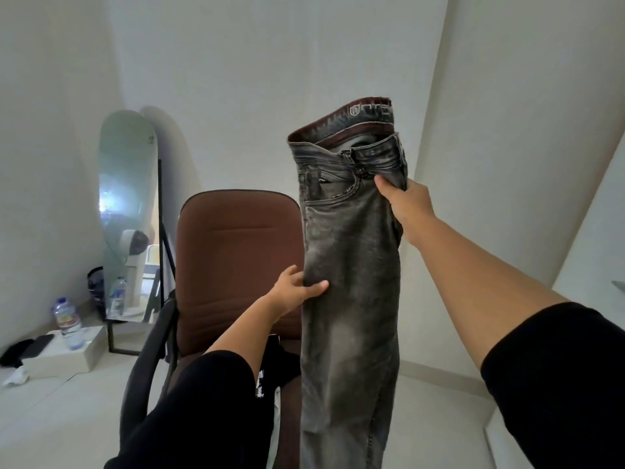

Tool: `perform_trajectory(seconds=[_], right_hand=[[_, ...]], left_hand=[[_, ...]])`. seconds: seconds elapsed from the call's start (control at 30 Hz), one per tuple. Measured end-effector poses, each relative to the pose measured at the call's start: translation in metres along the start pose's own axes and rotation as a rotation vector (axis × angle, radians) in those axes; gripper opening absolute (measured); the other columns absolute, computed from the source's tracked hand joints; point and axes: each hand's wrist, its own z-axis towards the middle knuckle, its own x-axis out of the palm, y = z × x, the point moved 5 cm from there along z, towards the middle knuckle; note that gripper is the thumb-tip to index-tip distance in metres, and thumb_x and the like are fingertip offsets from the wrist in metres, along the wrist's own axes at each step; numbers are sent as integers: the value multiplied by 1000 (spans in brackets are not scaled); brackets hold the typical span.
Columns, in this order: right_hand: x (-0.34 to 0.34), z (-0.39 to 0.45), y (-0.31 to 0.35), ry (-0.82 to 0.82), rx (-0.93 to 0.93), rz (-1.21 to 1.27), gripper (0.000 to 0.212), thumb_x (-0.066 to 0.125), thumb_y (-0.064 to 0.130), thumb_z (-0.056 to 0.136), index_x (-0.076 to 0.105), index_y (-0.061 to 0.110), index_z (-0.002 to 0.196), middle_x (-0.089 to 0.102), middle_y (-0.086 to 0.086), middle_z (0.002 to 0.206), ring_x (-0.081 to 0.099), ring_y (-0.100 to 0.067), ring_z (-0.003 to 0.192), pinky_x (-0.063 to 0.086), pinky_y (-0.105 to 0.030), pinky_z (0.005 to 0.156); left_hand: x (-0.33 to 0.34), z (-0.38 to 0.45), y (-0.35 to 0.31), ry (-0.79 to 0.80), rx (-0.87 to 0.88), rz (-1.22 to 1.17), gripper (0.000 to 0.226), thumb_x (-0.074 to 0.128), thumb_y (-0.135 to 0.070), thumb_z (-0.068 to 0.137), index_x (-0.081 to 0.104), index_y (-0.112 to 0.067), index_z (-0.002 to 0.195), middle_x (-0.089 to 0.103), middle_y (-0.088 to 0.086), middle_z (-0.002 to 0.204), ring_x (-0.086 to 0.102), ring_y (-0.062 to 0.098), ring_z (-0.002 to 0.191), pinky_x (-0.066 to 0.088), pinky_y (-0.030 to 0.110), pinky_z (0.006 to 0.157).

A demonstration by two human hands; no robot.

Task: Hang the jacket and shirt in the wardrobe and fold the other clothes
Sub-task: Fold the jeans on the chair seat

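Item: jeans (351,252), grey washed denim, one pair, legs laid together lengthwise. Held up in the air in front of a brown office chair (236,252), waistband uppermost, legs hanging straight down past the chair's seat edge and out of the bottom of the view. The jeans rest on nothing; the two hands carry them.

Handling, as judged: heavy for a garment, thick and fairly stiff along seams and waistband, limp across the legs. Not slippery, not fragile. The cloth drapes and swings under its own weight, so it wants support at two spots. Best holds: the waistband and belt loops at the top, the outer seam partway down the leg for steadying and for starting the fold.

Right hand (406,204): arm stretched forward and up, black sleeve at the upper arm. It grips the right edge of the jeans just under the waistband, thumb on the near face, fingers curled round behind and hidden by the cloth.

Left hand (299,287): arm reaching forward, lower than the right. It takes the left edge at thigh height, thumb lying across the near face, fingers going behind the fabric; their lie behind it cannot be told.

Also present: dark clothing (280,360) on the chair seat, a standing mirror (128,198) by the wall, a water bottle (67,319) on a white box (77,358).
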Motion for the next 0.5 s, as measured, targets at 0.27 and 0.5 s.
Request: perform_trajectory(seconds=[0.27, 0.5], right_hand=[[4, 11, 17, 65, -67, -7, 45, 70, 44, 80, 62, 15, 114, 66, 0, 107, 61, -18, 100, 49, -29, 90], [-17, 23, 10, -158, -64, -515, 101, 64, 74, 65, 34, 9, 136, 45, -8, 137, 46, -29, 125, 41, -42, 102]], left_hand=[[8, 4, -27, -55, 158, -204, 22, 56, -24, 93, 60, -15, 113, 65, 5, 115, 60, 22, 111, 47, 29, 93], [12, 3, -52, -214, 187, -143, 36, 44, -30, 99, 49, -11, 129, 59, 3, 121, 56, 19, 111, 44, 28, 90]])
